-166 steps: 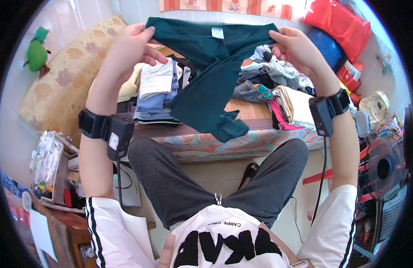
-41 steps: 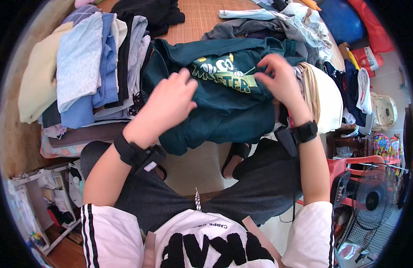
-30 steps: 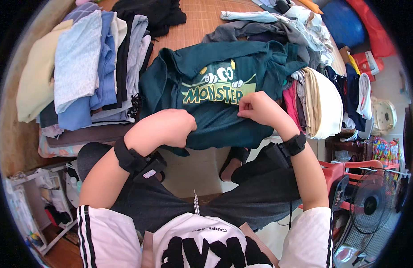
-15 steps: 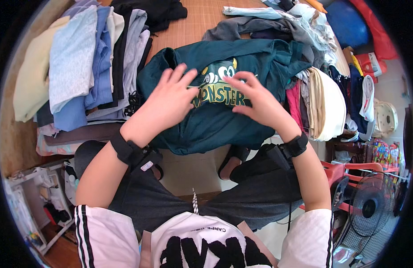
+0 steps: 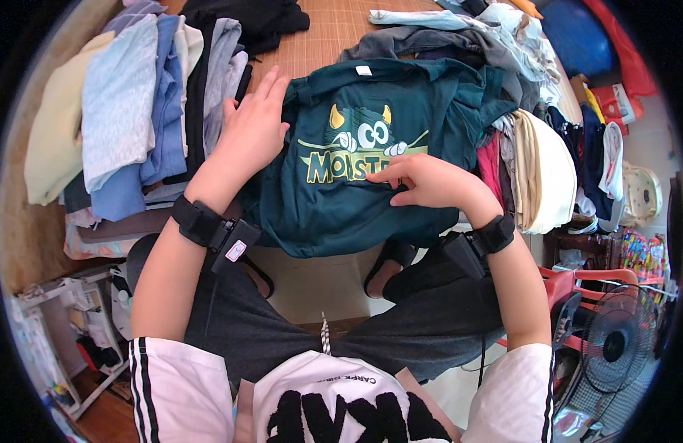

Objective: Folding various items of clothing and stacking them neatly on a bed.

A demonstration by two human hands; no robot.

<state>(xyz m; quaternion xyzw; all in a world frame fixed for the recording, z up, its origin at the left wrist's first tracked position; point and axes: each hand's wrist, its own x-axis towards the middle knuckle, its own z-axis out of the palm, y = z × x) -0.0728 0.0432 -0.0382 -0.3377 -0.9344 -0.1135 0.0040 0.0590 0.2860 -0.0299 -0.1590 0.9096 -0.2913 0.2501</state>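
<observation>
A dark green T-shirt (image 5: 334,214) lies spread out in front of me, its collar on the far side and its near part hanging over the front edge. A cartoon monster with yellow horns is printed on its chest. My left hand (image 5: 254,125) rests at the shirt's left edge, fingers stretched out, nothing visibly gripped. Over the lower right of the print is my right hand (image 5: 430,181), thumb and fingers apart and holding nothing. Whether its fingertips touch the cloth, I cannot tell.
Folded clothes (image 5: 120,103) are stacked at the left. Black cloth (image 5: 245,22) lies at the back. A loose heap of clothes (image 5: 467,40) sits at the far right, beside folded beige trousers (image 5: 544,173). A fan (image 5: 615,343) and red chair (image 5: 600,277) stand lower right.
The shirt's far part has been spread flatter, so its collar and the whole monster now show. My left hand moved left to the shirt's edge; my right hand moved slightly nearer to me.
</observation>
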